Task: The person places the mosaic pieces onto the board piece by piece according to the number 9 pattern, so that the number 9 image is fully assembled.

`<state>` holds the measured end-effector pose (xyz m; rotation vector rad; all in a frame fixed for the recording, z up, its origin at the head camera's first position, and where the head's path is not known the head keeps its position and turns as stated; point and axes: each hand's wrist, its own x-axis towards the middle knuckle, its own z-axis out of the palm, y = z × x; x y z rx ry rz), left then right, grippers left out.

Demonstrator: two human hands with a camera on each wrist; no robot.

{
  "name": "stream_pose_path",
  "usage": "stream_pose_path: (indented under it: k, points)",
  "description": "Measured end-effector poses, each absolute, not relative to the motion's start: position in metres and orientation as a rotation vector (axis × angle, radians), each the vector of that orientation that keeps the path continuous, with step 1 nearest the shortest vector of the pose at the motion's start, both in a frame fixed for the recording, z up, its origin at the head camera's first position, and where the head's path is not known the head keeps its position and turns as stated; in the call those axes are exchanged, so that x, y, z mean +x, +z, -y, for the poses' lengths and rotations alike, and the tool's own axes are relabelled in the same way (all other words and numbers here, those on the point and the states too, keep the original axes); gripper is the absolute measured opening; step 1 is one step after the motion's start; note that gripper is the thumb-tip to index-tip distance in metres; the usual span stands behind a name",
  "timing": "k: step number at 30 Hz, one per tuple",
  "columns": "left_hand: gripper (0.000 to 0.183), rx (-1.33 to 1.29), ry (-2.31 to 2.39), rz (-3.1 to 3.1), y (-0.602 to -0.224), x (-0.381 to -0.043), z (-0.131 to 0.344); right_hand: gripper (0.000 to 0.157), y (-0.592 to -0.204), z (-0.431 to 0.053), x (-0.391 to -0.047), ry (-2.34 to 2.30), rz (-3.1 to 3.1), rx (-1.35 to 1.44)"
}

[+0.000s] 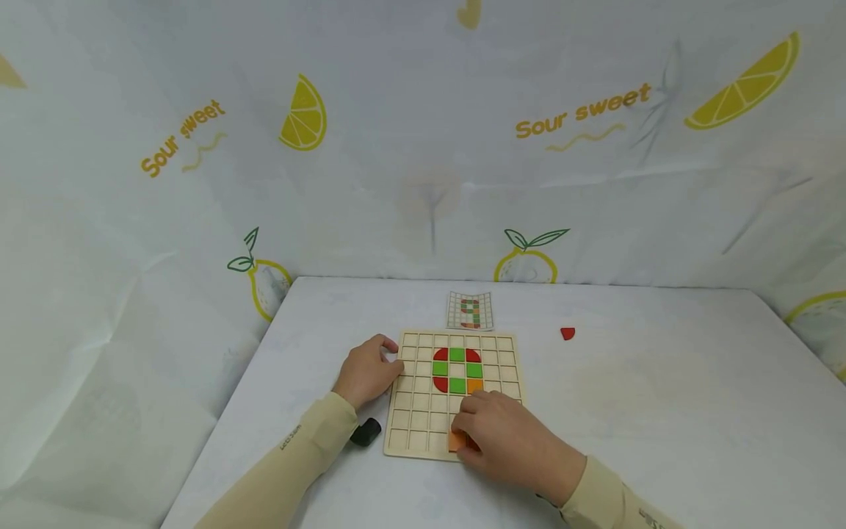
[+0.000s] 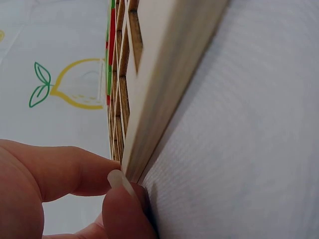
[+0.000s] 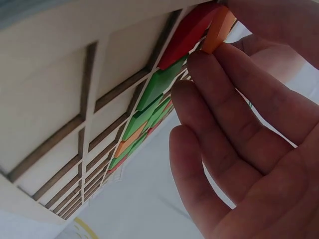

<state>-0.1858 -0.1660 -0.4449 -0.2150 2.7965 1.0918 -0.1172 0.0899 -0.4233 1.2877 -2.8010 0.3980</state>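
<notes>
A light wooden grid board (image 1: 415,402) lies on the white table. At its left edge, my left hand (image 1: 369,371) pinches the rim between thumb and finger; in the left wrist view the fingertips meet at the board's edge. My right hand (image 1: 512,442) is over the lower right part of the board, pinching an orange tile (image 3: 221,30) between thumb and fingers. Right beside that tile, a red tile (image 3: 187,37) sits in the grid. Green tiles (image 1: 457,355), red rounded ones (image 1: 440,384) and an orange square (image 1: 474,386) form a ring higher up.
A paper card (image 1: 453,322) with a printed grid pattern lies behind the board. To the right is a loose red rounded tile (image 1: 568,333). A small black object (image 1: 366,433) is beside my left forearm. White lemon-printed cloth (image 1: 396,147) hangs behind the table.
</notes>
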Motion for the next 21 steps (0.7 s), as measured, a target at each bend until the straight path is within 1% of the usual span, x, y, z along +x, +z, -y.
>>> stream_pose_path:
  k: [12,21]
  points:
    - [0.029,-0.217,1.084,-2.796,-0.4432,-0.1852,0.1657,0.010,-0.4237,-0.0890,-0.1160,0.369,2.795,1.286]
    - [0.030,-0.207,1.081,-2.798,-0.4409,-0.1842,0.1652,0.016,-0.4248,-0.0879,-0.1158,0.339,2.797,1.275]
